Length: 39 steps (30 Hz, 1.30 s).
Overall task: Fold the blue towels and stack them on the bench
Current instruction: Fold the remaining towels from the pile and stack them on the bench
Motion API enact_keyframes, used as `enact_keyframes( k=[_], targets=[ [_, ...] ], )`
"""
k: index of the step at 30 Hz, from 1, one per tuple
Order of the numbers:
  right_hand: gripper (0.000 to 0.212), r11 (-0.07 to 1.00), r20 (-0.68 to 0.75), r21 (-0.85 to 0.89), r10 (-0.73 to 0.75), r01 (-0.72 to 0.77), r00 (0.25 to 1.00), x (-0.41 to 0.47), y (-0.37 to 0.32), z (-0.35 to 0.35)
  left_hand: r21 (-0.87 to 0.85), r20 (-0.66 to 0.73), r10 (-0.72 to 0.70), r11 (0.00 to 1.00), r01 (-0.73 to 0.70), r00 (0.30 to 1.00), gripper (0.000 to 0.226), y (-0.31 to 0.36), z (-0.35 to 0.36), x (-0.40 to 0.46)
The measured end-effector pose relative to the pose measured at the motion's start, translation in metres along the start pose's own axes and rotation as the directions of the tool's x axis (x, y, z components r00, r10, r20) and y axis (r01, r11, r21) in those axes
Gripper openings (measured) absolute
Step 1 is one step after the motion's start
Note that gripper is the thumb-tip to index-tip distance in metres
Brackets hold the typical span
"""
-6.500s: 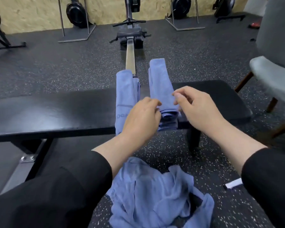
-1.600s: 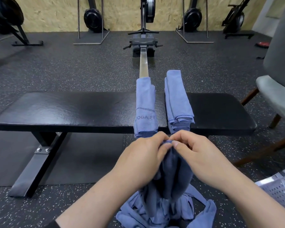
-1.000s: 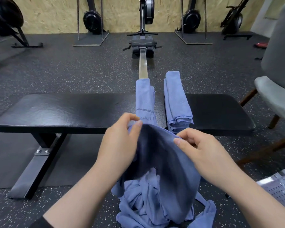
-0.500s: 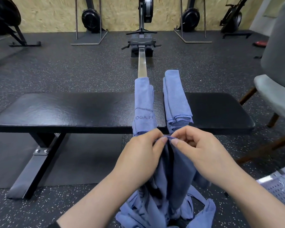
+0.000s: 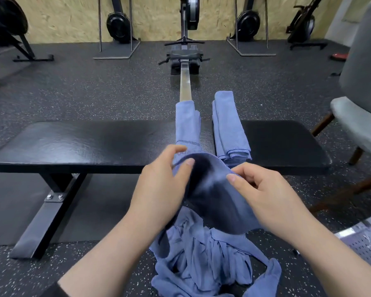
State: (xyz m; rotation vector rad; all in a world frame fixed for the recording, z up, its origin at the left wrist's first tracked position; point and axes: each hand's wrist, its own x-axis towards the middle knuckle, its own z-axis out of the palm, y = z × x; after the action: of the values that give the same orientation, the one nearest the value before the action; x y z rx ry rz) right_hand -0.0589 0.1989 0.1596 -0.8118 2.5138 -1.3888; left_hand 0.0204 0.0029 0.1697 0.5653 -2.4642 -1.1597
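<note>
A loose blue towel [image 5: 214, 196] hangs in front of the black bench [image 5: 94, 144], spread between my two hands. My left hand [image 5: 161, 189] pinches its top edge on the left, and my right hand [image 5: 266, 191] pinches the same edge on the right. Two folded blue towels lie across the bench side by side: a narrow folded towel [image 5: 186, 123] on the left and a thicker folded towel [image 5: 229, 127] on the right. A crumpled heap of blue towels [image 5: 204, 260] lies on the floor below my hands.
A rowing machine rail [image 5: 185, 82] runs away behind the bench. A grey chair [image 5: 360, 103] stands at the right. A perforated grey object [image 5: 368, 239] is at the lower right. Gym stands line the back wall.
My hands were pinched together on the towel's edge half a second ago; now they have moved apart and the edge is stretched open between them.
</note>
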Motion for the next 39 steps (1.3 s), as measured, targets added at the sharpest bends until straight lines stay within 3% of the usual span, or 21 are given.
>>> enact_keyframes(
  k=[4, 6, 8, 10, 15, 18, 22, 24, 28, 31, 34, 39],
  targets=[
    [0.020, 0.997, 0.083, -0.079, -0.015, 0.022, 0.996, 0.000, 0.001, 0.005, 0.114, 0.286, 0.123, 0.980, -0.161, 0.950, 0.049, 0.006, 0.016, -0.011],
    [0.020, 0.997, 0.106, -0.074, -0.025, 0.033, 0.994, -0.001, 0.001, 0.005, 0.141, 0.352, 0.129, 0.972, -0.188, 0.927, 0.046, 0.006, 0.021, -0.015],
    [0.021, 0.998, 0.116, -0.048, -0.027, 0.033, 0.993, -0.001, 0.000, 0.005, 0.167, 0.364, 0.140, 0.963, -0.213, 0.921, 0.027, 0.005, 0.024, -0.016],
    [0.022, 0.999, 0.108, -0.021, -0.030, 0.032, 0.994, -0.001, -0.002, 0.004, 0.174, 0.332, 0.149, 0.961, -0.215, 0.932, 0.018, 0.004, 0.025, -0.015],
    [0.013, 0.999, 0.064, -0.033, 0.023, -0.021, 0.998, 0.002, 0.000, -0.004, 0.106, 0.188, 0.103, 0.987, -0.124, 0.977, 0.025, 0.001, 0.022, -0.007],
    [0.032, 0.995, -0.005, -0.069, 0.072, -0.072, 0.997, 0.003, 0.001, -0.011, 0.064, 0.144, 0.063, 0.995, -0.073, 0.988, 0.028, -0.005, 0.016, 0.000],
    [0.048, 0.983, -0.087, 0.133, 0.137, -0.125, 0.987, 0.002, -0.002, -0.012, 0.022, 0.133, 0.013, 1.000, -0.016, 0.991, 0.021, -0.005, 0.012, 0.003],
    [0.053, 0.949, -0.072, 0.279, 0.175, -0.149, 0.982, 0.003, -0.001, -0.011, -0.001, 0.100, -0.025, 1.000, 0.025, 0.995, 0.016, -0.004, 0.008, 0.005],
    [0.055, 0.911, 0.039, 0.341, 0.231, -0.231, 0.972, 0.003, 0.003, -0.010, 0.019, 0.027, -0.063, 0.998, 0.063, 0.998, 0.025, -0.008, 0.003, 0.012],
    [0.036, 0.886, 0.130, 0.363, 0.257, -0.288, 0.958, 0.002, 0.007, -0.008, 0.033, -0.026, -0.071, 0.997, 0.072, 0.997, 0.036, -0.010, 0.003, 0.013],
    [0.034, 0.851, 0.193, 0.404, 0.280, -0.336, 0.940, 0.000, 0.005, -0.003, 0.006, -0.059, -0.032, 0.999, 0.032, 0.998, 0.042, -0.009, 0.005, 0.010],
    [0.031, 0.829, 0.282, 0.409, 0.282, -0.381, 0.917, -0.003, 0.001, 0.005, -0.165, -0.066, -0.091, 0.983, 0.079, 0.994, 0.025, -0.002, 0.014, 0.000]
  ],
)
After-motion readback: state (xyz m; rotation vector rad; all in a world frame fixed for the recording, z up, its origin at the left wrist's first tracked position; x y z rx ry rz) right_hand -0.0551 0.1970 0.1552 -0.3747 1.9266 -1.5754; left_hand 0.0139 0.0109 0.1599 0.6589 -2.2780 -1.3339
